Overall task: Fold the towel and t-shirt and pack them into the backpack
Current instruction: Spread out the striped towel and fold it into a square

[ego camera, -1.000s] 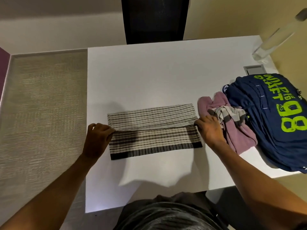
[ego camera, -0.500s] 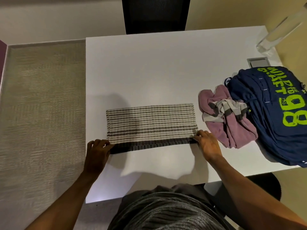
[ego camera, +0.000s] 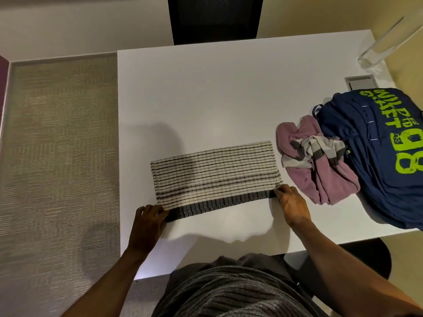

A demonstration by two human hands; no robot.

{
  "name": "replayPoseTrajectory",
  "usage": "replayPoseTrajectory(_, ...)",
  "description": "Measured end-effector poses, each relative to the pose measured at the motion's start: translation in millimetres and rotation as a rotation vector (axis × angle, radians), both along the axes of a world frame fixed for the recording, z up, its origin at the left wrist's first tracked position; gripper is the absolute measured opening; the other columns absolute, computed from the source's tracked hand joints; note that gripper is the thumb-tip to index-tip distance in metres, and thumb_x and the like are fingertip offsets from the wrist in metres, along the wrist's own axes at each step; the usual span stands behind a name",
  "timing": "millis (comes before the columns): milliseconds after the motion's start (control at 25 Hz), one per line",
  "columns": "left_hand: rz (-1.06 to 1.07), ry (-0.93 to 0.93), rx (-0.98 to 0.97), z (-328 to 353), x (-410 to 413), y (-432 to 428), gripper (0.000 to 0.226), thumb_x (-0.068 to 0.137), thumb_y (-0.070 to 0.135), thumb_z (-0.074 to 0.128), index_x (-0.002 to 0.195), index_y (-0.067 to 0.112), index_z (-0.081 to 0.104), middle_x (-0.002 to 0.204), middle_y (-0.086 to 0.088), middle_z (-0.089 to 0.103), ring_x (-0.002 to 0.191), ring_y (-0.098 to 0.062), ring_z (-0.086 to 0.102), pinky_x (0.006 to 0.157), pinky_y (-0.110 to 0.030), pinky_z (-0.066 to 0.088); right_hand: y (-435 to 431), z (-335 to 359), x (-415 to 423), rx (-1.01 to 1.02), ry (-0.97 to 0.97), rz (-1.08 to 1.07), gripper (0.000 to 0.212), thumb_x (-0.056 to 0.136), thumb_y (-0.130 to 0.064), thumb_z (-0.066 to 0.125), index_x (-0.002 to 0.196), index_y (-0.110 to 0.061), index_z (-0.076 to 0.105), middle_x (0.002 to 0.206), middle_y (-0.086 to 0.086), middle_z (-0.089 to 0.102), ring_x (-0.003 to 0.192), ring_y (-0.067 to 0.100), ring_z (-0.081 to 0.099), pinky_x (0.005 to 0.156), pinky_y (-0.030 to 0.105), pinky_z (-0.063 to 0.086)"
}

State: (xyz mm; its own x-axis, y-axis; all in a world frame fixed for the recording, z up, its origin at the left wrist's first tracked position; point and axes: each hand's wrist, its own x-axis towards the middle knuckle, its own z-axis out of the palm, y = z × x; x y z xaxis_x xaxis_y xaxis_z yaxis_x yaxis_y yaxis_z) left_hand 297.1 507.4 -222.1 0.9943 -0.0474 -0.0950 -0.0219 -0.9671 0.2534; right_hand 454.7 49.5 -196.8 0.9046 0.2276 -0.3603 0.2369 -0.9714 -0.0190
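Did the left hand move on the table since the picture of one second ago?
Yes. The left hand has moved toward the person, closer to the near edge of the table, and now pinches the towel at its dark band.

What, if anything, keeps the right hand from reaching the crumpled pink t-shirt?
Probably nothing, so yes: the right hand pinches a corner of the striped towel, and the crumpled pink t-shirt lies just beside it on the white table. It must let go first.
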Motion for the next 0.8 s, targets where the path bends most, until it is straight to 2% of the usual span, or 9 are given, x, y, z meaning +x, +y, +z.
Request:
replayPoseTrajectory(120, 0.058, 0.04, -0.053, -5.3, -8.3, -8.5, 0.026, 0.093, 0.026, 0.071, 0.115, 0.013, 0.07, 0.11, -0.005, 0.067, 0.097, -0.029, 0.062, 0.082, -0.041, 0.049, -0.2, -2.4, -1.9, 0.025, 0.033, -0.04, 0.053, 0.082, -0.009, 0.082, 0.132, -0.011, 0.064, 0.131, 0.012, 0.063, 0.112, 0.032, 0.059, 0.084, 0.041, 0.06)
replayPoseTrajectory(400, 0.073, 0.05, -0.088, 1.2, -4.3, -12.5, 0.032, 0.083, 0.013, 0.084, 0.112, 0.01, 0.072, 0.108, -0.007, 0.066, 0.093, -0.028, 0.062, 0.07, -0.037, 0.055, -0.7, 0.1, 14.1, 0.057, 0.037, -0.017, 0.039, 0.085, -0.003, 0.076, 0.122, -0.01, 0.068, 0.115, 0.016, 0.065, 0.1, 0.038, 0.061, 0.076, 0.044, 0.058)
replayPoseTrajectory(560, 0.042, 0.039, -0.055, 0.8, -1.2, -9.0, 0.026, 0.084, 0.009, 0.082, 0.109, 0.01, 0.075, 0.106, -0.007, 0.068, 0.092, -0.029, 0.063, 0.069, -0.04, 0.054, -3.0, 0.6, 16.1, 0.032, -0.002, 0.01, 0.043, 0.079, -0.001, 0.081, 0.119, -0.009, 0.067, 0.113, 0.016, 0.066, 0.093, 0.037, 0.064, 0.074, 0.046, 0.06)
replayPoseTrajectory(640, 0.034, 0.018, -0.056, 0.8, -1.6, -6.5, 0.02, 0.092, 0.016, 0.066, 0.109, 0.012, 0.076, 0.106, -0.006, 0.068, 0.093, -0.03, 0.063, 0.071, -0.04, 0.053, -2.9, -0.9, 12.4, 0.031, 0.01, -0.021, 0.047, 0.083, -0.005, 0.079, 0.126, -0.012, 0.061, 0.121, 0.014, 0.062, 0.097, 0.034, 0.063, 0.076, 0.044, 0.061)
replayPoseTrajectory(720, 0.023, 0.004, -0.055, 2.3, -1.9, -4.8, 0.028, 0.094, 0.023, 0.055, 0.108, 0.013, 0.077, 0.106, -0.005, 0.069, 0.093, -0.031, 0.064, 0.073, -0.04, 0.052, -2.8, -4.6, 7.2, 0.028, 0.011, -0.029, 0.049, 0.084, -0.009, 0.079, 0.128, -0.014, 0.056, 0.124, 0.012, 0.059, 0.1, 0.031, 0.061, 0.077, 0.041, 0.061)
replayPoseTrajectory(800, 0.042, -0.027, -0.05, 5.5, 0.1, -4.6, 0.023, 0.093, 0.022, 0.061, 0.105, 0.012, 0.078, 0.105, -0.006, 0.07, 0.095, -0.032, 0.065, 0.074, -0.041, 0.05, -2.2, -6.9, 3.4, 0.022, 0.01, -0.035, 0.052, 0.081, -0.01, 0.082, 0.125, -0.014, 0.055, 0.123, 0.011, 0.058, 0.1, 0.029, 0.06, 0.076, 0.041, 0.061)
